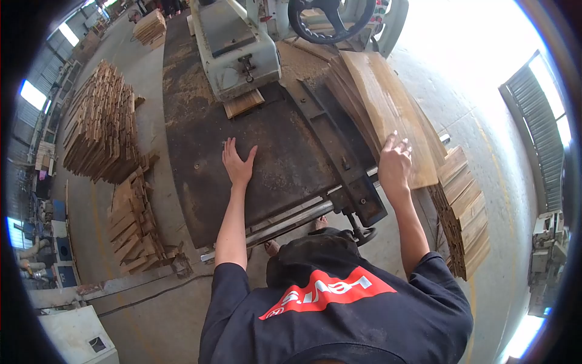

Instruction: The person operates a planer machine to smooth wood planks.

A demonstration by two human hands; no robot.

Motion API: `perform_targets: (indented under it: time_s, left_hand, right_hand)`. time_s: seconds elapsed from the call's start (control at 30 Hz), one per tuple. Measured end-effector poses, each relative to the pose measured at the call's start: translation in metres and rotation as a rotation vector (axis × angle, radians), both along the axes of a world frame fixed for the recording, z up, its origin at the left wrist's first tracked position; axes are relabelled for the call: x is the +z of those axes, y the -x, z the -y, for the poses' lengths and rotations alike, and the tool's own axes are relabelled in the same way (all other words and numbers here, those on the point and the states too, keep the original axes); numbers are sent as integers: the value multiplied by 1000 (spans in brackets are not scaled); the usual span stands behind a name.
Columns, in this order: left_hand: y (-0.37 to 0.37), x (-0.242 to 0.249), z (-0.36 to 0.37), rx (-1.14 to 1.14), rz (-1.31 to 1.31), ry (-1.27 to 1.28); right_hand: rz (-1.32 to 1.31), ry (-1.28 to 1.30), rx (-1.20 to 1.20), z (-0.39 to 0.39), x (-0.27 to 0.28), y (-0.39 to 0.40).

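My left hand (238, 164) is over the dark metal saw table (273, 145), fingers up and thumb spread, with nothing in it. Ahead of it, the end of a wooden board (244, 104) sticks out from under the grey machine head (242, 70). On the right, my right hand (395, 162) rests on the top plank (388, 91) of a pile beside the table, its fingers extended over the wood. Whether the fingers grip the plank's edge cannot be seen. A metal fence (330, 133) runs between my two hands.
A black handwheel (330, 18) is at the top of the machine, and a smaller crank wheel (362, 235) is at the table's front. Tall wood stacks stand left (103, 127) and right (470, 212). Sawdust (188, 54) covers the table's far left.
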State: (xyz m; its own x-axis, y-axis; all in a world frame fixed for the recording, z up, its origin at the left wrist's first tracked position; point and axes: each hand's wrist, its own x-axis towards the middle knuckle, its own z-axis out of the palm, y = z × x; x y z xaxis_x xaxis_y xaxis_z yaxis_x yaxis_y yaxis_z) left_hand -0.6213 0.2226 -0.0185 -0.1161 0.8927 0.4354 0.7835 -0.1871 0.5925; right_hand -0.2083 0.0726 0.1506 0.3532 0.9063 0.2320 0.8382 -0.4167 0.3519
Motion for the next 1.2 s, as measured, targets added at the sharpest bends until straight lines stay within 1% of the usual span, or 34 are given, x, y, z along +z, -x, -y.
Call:
perform_targets:
  time_s: [0.07,0.1,0.17,0.2,0.27,0.3,0.4,0.43,0.5,0.57,0.63,0.67,0.7,0.73,0.77,0.83,0.87,0.93,1.03,1.13,1.2]
  left_hand:
    - [-1,3,1,-39,115,-68]
    - [-2,3,7,-62,171,-93]
    - [-11,13,26,-177,7,-180]
    - [-19,23,39,-239,-77,-223]
    - [-44,43,77,-463,-18,-180]
    - [-59,57,99,-512,66,-176]
    - [-84,78,164,-602,297,-80]
    - [-86,88,181,-597,353,-25]
    - [-85,102,212,-583,469,95]
    - [-76,98,233,-533,417,166]
    - [-65,96,248,-447,372,213]
    - [-59,96,254,-387,350,221]
    - [-51,97,258,-327,324,230]
    - [-42,99,261,-270,296,240]
    - [-33,109,260,-271,254,285]
    - [-22,109,258,-304,205,361]
    - [-20,108,258,-323,186,401]
    - [-26,88,255,-295,201,356]
    - [-33,77,247,-242,218,320]
    - [-33,63,240,-189,158,296]
    - [-31,60,235,-152,63,311]
  right_hand:
    - [-161,61,69,19,51,17]
    - [-334,161,11,23,94,32]
    - [-495,93,94,39,147,31]
    - [-577,56,132,45,162,30]
    - [-793,2,258,51,179,11]
    - [-900,-23,328,52,181,1]
    - [-1179,65,296,41,142,-15]
    - [-1378,37,367,38,125,-5]
    - [-1629,18,374,30,75,19]
    - [-1747,104,316,21,21,44]
    - [-2016,135,143,18,-23,85]
    - [-2101,186,110,15,-56,96]
    - [-2216,126,154,15,-88,110]
    - [-2333,59,195,17,-107,125]
    - [-2330,-41,192,21,-107,141]
    - [-2306,-247,182,26,-97,164]
    - [-2291,-225,169,27,-93,163]
    - [-2251,-183,151,19,-87,157]
    - [-2047,-164,366,1,-148,139]
    - [-1354,-305,637,1,-142,142]
    - [-1293,-225,719,3,-145,148]
